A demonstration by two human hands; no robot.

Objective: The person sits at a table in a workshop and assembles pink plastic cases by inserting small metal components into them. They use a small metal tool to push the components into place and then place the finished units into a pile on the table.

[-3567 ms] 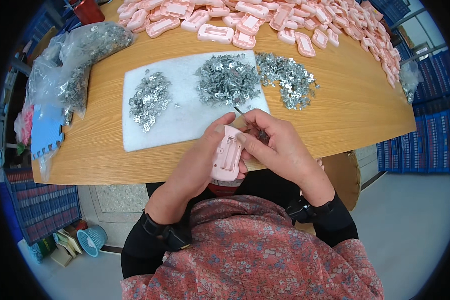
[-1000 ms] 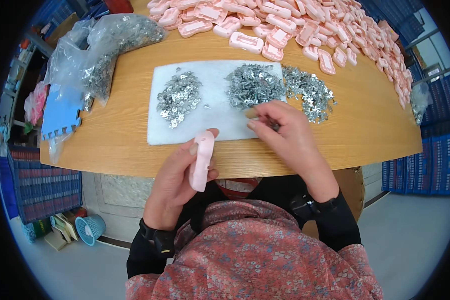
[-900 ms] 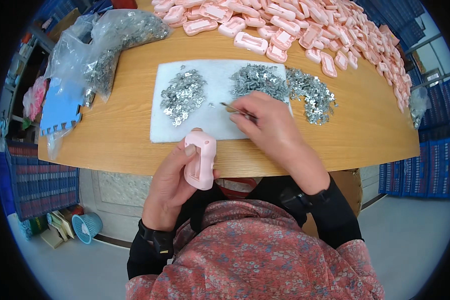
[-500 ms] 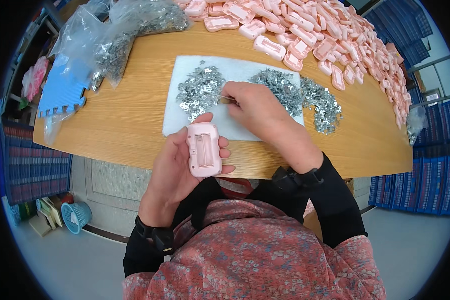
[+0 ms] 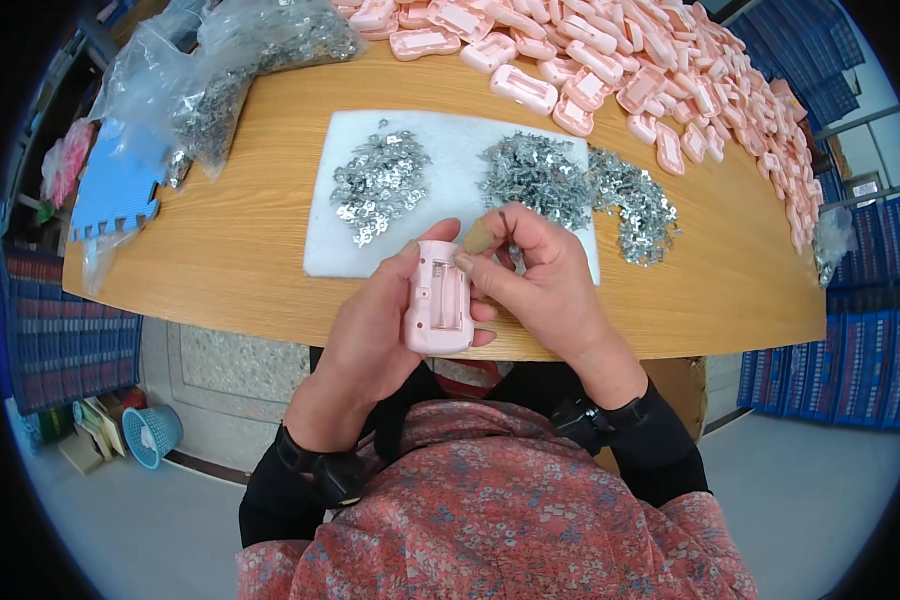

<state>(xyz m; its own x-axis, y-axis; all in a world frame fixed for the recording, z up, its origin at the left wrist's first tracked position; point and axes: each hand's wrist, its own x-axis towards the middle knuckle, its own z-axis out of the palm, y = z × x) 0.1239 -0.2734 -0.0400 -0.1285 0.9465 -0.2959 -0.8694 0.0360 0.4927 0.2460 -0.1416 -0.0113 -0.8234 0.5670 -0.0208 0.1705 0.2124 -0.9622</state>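
My left hand (image 5: 355, 335) is closed around a pink plastic battery-case shell (image 5: 450, 305), held upright above the table's near edge with its long battery slot facing up. A small metal piece appears at the slot's top end. My right hand (image 5: 555, 295) is pinched at the shell's upper right corner, its thumb tip on the slot's edge. A tan covering (image 5: 478, 237) shows at one of its fingertips. What lies between these fingers is too small to make out. Beyond the hands, a white foam sheet (image 5: 320, 225) carries piles of small metal contact plates (image 5: 380, 185) and metal clips (image 5: 535, 175).
More metal pieces (image 5: 642, 215) lie right of the sheet on the wooden table (image 5: 240, 240). A large heap of pink shells (image 5: 660, 90) covers the far right. Clear bags of metal parts (image 5: 220, 110) and a blue foam mat (image 5: 120, 185) are at the left.
My right hand has come back from the left metal pile to the shell's upper corner. My left hand and the shell have shifted slightly right in view.
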